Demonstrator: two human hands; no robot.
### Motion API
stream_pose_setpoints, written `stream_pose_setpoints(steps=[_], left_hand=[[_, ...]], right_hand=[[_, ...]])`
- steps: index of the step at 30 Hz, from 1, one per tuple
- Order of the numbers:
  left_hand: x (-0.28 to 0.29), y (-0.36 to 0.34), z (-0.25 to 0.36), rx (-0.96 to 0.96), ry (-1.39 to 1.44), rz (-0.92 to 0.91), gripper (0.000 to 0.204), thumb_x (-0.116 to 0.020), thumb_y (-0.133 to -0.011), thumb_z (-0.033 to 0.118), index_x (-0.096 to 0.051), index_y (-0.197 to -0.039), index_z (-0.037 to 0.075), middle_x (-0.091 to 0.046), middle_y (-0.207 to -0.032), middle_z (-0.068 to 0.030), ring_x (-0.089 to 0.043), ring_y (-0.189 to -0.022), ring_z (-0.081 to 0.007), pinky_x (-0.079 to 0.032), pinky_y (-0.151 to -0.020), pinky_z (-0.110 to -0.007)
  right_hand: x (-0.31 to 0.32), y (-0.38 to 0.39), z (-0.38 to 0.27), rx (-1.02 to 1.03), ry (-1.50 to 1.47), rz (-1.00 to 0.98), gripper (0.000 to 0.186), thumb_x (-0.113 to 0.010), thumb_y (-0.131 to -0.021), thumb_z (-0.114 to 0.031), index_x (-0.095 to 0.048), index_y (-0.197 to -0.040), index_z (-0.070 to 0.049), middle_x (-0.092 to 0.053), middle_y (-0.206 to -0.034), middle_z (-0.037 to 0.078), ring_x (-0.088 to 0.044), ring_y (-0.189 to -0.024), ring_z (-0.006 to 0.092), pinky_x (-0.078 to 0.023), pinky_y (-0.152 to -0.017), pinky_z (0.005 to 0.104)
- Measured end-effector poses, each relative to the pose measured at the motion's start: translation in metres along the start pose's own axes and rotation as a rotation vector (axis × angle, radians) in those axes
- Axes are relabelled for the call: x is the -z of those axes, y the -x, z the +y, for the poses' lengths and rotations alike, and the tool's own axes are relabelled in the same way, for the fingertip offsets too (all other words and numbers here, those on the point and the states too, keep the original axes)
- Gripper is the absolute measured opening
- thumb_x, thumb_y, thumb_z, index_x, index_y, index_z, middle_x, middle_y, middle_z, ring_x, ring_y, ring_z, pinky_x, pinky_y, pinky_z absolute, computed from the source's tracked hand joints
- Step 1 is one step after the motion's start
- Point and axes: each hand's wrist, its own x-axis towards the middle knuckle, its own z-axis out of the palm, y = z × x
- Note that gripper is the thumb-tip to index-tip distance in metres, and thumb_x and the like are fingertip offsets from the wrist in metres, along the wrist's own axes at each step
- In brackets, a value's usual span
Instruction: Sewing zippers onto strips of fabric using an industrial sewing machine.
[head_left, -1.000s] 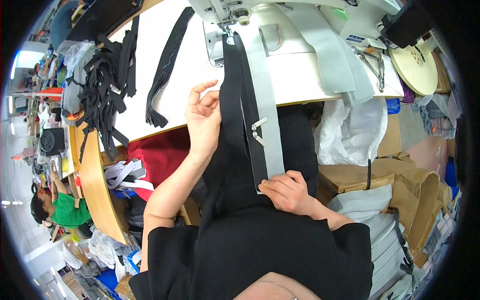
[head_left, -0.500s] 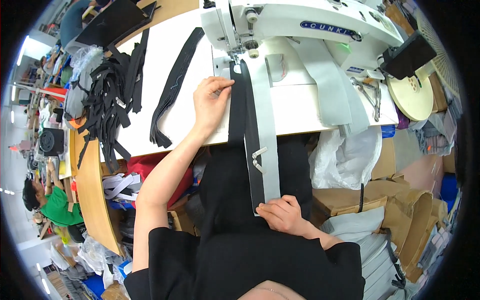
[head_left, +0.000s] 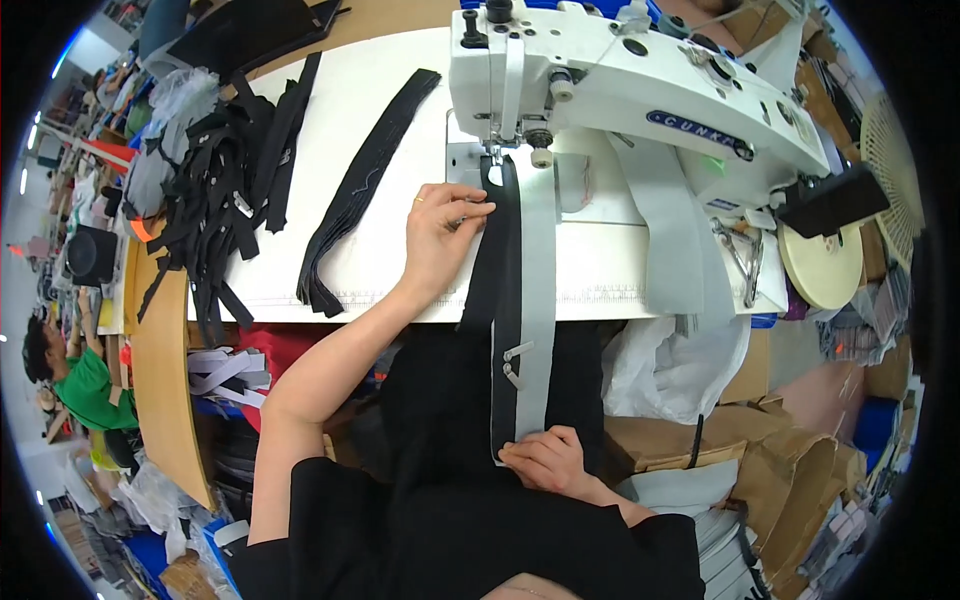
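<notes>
1. Since the earlier frames, the left hand (head_left: 443, 225) has gone forward from the table edge to the strip just short of the needle, while the right hand (head_left: 545, 462) has stayed low at the strip's near end.
2. Left fingers lie curled, fingertips pressing the black edge of the strip (head_left: 520, 330) flat on the table (head_left: 330, 120); the thumb rests on top.
3. Right hand pinches the strip's near end above the lap, fingers folded over it.
4. Between the hands the strip runs straight, black on its left half and grey on its right, with a small metal slider (head_left: 513, 362) hanging below the table edge.
5. Beyond the left hand stands the white sewing machine (head_left: 620, 80); the strip's far end lies under its foot.
6. Left of that hand lie another black strip (head_left: 360, 195) and a heap of black pieces (head_left: 215, 190).
7. Judged by its drape, the strip is light, soft and limp, likely to slide on the smooth top; it handles best held at both ends, kept lightly taut.
</notes>
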Motion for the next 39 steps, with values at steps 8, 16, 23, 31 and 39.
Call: stream_pose_setpoints(steps=[8, 16, 23, 31, 39], left_hand=[[-0.001, -0.003, -0.004, 0.031, -0.004, -0.016, 0.028, -0.072, -0.084, -0.008, -0.082, -0.105, 0.008, -0.071, -0.112, -0.0050, -0.059, -0.110, -0.0227, -0.053, -0.091, -0.032], [-0.004, -0.013, 0.000, 0.104, 0.068, -0.007, 0.025, -0.073, -0.084, -0.006, -0.082, -0.104, 0.006, -0.073, -0.103, -0.0072, -0.060, -0.101, -0.0231, -0.053, -0.085, -0.033], [-0.007, -0.012, -0.007, 0.177, 0.182, 0.043, 0.021, -0.074, -0.082, -0.006, -0.082, -0.098, 0.004, -0.076, -0.098, -0.0079, -0.065, -0.097, -0.0204, -0.057, -0.075, -0.030], [-0.005, -0.012, -0.004, 0.116, 0.138, 0.056, 0.020, -0.073, -0.082, -0.007, -0.082, -0.095, 0.004, -0.076, -0.096, -0.0075, -0.065, -0.096, -0.0195, -0.057, -0.075, -0.030], [-0.006, -0.012, -0.008, 0.100, 0.131, 0.064, 0.022, -0.073, -0.081, -0.008, -0.082, -0.097, 0.005, -0.077, -0.098, -0.0075, -0.065, -0.096, -0.0199, -0.056, -0.078, -0.030]], right_hand=[[-0.007, -0.007, 0.010, -0.004, -0.049, 0.009, 0.027, -0.080, -0.079, -0.011, -0.078, -0.106, -0.014, -0.072, -0.100, -0.004, -0.068, -0.090, 0.0120, -0.043, -0.082, 0.0309], [0.001, -0.036, 0.020, -0.083, -0.106, 0.021, 0.025, -0.084, -0.078, -0.010, -0.077, -0.101, -0.012, -0.071, -0.096, -0.003, -0.068, -0.087, 0.0137, -0.043, -0.080, 0.0324], [0.003, -0.060, 0.028, -0.122, -0.104, 0.050, 0.023, -0.083, -0.077, -0.007, -0.077, -0.100, -0.009, -0.072, -0.096, -0.001, -0.067, -0.087, 0.0152, -0.041, -0.081, 0.0334], [0.002, -0.081, 0.041, -0.172, -0.073, 0.071, 0.024, -0.081, -0.077, -0.005, -0.077, -0.101, -0.009, -0.071, -0.096, 0.000, -0.066, -0.086, 0.0164, -0.040, -0.082, 0.0354], [-0.002, -0.108, 0.056, -0.179, -0.008, 0.142, 0.022, -0.081, -0.077, -0.006, -0.077, -0.098, -0.008, -0.071, -0.094, -0.001, -0.065, -0.084, 0.0172, -0.040, -0.081, 0.0358]])
